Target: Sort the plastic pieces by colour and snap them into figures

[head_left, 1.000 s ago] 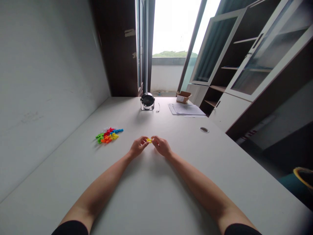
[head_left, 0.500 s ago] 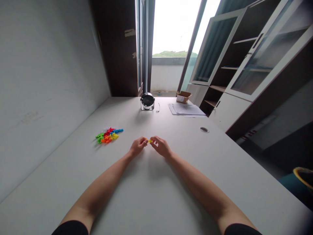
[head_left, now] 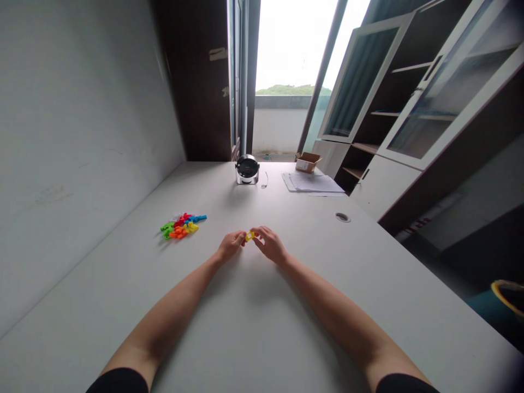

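The left hand and right hand are closed on a small yellow piece, pinching it between their fingertips over the bench. It now shows more openly than a moment ago. Left of them lies a heap of coloured pieces; farther off stands a fan.

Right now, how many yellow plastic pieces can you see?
2. One yellow piece is between the left hand and right hand; another lies in the multicoloured pile; more may be hidden there.
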The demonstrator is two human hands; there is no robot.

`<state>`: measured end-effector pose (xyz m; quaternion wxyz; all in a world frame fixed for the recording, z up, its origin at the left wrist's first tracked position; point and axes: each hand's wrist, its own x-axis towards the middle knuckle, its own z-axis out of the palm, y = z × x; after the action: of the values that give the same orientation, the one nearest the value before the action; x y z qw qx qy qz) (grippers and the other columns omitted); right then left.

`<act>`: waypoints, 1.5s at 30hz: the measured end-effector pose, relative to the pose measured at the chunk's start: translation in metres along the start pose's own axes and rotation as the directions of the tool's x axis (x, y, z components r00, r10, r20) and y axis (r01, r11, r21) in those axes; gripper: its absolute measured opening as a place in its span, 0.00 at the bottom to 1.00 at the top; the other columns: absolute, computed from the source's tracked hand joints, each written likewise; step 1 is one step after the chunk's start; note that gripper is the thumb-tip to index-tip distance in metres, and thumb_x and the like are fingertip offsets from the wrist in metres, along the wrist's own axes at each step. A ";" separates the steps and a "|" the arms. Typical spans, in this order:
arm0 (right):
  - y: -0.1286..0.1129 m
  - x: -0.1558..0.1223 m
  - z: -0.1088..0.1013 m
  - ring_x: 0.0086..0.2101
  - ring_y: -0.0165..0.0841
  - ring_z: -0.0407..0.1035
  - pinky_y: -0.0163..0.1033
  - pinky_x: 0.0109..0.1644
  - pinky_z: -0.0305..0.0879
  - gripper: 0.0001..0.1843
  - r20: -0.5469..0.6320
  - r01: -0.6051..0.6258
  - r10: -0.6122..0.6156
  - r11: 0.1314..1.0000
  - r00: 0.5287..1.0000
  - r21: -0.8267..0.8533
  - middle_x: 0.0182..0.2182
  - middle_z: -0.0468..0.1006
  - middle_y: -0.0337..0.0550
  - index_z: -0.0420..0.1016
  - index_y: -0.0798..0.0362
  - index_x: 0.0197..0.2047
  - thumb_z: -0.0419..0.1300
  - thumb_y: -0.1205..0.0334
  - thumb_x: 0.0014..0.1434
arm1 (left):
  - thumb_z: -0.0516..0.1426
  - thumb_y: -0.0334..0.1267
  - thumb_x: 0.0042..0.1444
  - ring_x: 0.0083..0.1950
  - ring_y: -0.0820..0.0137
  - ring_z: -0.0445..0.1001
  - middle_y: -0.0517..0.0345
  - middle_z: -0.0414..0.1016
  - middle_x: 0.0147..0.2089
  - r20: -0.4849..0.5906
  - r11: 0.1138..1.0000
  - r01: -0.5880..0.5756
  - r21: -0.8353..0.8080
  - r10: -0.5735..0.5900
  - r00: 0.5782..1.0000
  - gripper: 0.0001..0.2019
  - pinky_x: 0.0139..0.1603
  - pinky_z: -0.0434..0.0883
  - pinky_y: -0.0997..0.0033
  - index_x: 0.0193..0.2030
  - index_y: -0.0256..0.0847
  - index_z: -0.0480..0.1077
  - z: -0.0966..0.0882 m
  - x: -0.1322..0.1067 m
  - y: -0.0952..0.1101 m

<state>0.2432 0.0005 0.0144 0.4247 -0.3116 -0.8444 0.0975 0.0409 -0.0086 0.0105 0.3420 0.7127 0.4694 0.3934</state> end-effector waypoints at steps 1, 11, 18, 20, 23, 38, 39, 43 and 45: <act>0.000 0.000 0.000 0.38 0.34 0.68 0.41 0.46 0.67 0.11 0.001 0.002 -0.002 1.000 1.000 0.001 0.38 0.74 0.44 0.70 0.50 0.51 0.56 0.68 0.65 | 0.45 0.54 0.65 0.31 0.70 0.70 0.57 0.73 0.27 -0.004 1.000 -0.001 0.008 0.001 1.000 0.25 0.37 0.65 0.72 0.28 0.38 0.70 0.000 0.000 0.000; -0.001 0.000 -0.001 0.40 0.36 0.67 0.40 0.44 0.68 0.09 -0.001 -0.063 0.063 0.998 0.998 -0.018 0.38 0.73 0.45 0.70 0.50 0.46 0.59 0.66 0.60 | 0.56 0.46 0.60 0.33 0.72 0.73 0.56 0.74 0.38 -0.037 0.977 -0.029 -0.213 0.021 0.999 0.15 0.38 0.71 0.72 0.49 0.39 0.69 0.004 0.000 0.000; 0.000 0.000 -0.001 0.38 0.36 0.68 0.40 0.44 0.66 0.07 -0.019 -0.081 0.080 0.995 0.997 -0.051 0.36 0.74 0.45 0.71 0.51 0.44 0.58 0.65 0.61 | 0.58 0.41 0.58 0.34 0.73 0.73 0.56 0.76 0.40 -0.024 0.991 -0.057 -0.118 0.055 0.998 0.15 0.36 0.70 0.73 0.51 0.41 0.70 0.005 -0.004 0.003; 0.000 -0.001 -0.001 0.37 0.35 0.68 0.39 0.44 0.65 0.05 -0.009 -0.092 0.091 0.994 0.996 -0.054 0.35 0.74 0.44 0.71 0.51 0.43 0.58 0.64 0.62 | 0.57 0.43 0.59 0.33 0.72 0.74 0.56 0.77 0.39 -0.022 0.993 -0.061 -0.103 0.059 0.998 0.14 0.36 0.71 0.72 0.50 0.40 0.71 0.005 -0.004 0.003; 0.001 -0.001 -0.002 0.36 0.34 0.69 0.38 0.43 0.65 0.04 0.008 -0.108 0.109 0.993 0.994 -0.051 0.34 0.75 0.43 0.72 0.51 0.42 0.58 0.61 0.64 | 0.55 0.46 0.61 0.33 0.71 0.74 0.56 0.77 0.36 -0.014 0.995 -0.055 -0.081 0.054 0.998 0.15 0.37 0.70 0.71 0.48 0.39 0.72 0.005 -0.003 0.003; -0.005 -0.003 -0.006 0.30 0.31 0.69 0.34 0.37 0.63 0.12 0.099 -0.127 0.127 0.992 0.987 -0.007 0.31 0.77 0.40 0.72 0.50 0.42 0.52 0.54 0.70 | 0.48 0.57 0.64 0.30 0.70 0.71 0.58 0.75 0.28 -0.025 0.998 -0.028 0.052 0.030 0.999 0.24 0.35 0.64 0.73 0.32 0.39 0.72 -0.001 -0.005 0.013; -0.005 -0.003 -0.006 0.30 0.31 0.70 0.34 0.37 0.64 0.10 0.095 -0.130 0.130 0.991 0.987 -0.002 0.32 0.77 0.40 0.72 0.49 0.45 0.53 0.54 0.70 | 0.48 0.57 0.64 0.30 0.70 0.71 0.58 0.75 0.28 -0.041 0.999 -0.015 0.048 0.017 0.999 0.24 0.35 0.64 0.73 0.32 0.39 0.72 -0.001 -0.005 0.012; -0.004 -0.004 -0.003 0.31 0.30 0.71 0.35 0.40 0.66 0.14 0.096 -0.106 0.107 0.994 0.990 -0.017 0.38 0.78 0.41 0.69 0.49 0.51 0.60 0.55 0.64 | 0.47 0.57 0.64 0.29 0.70 0.69 0.58 0.74 0.26 -0.073 0.999 0.015 0.044 -0.011 0.997 0.25 0.33 0.63 0.73 0.30 0.39 0.71 -0.002 -0.004 0.010; -0.004 -0.004 -0.002 0.32 0.30 0.72 0.35 0.41 0.66 0.13 0.105 -0.079 0.082 0.996 0.991 -0.036 0.39 0.78 0.42 0.69 0.48 0.52 0.60 0.57 0.64 | 0.46 0.57 0.64 0.28 0.70 0.69 0.59 0.73 0.26 -0.061 0.998 0.025 0.054 -0.022 0.998 0.26 0.33 0.62 0.73 0.29 0.39 0.72 -0.002 -0.004 0.008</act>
<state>0.2449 -0.0053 0.0143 0.3700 -0.3465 -0.8539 0.1177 0.0419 -0.0146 0.0174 0.3126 0.7041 0.4985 0.3975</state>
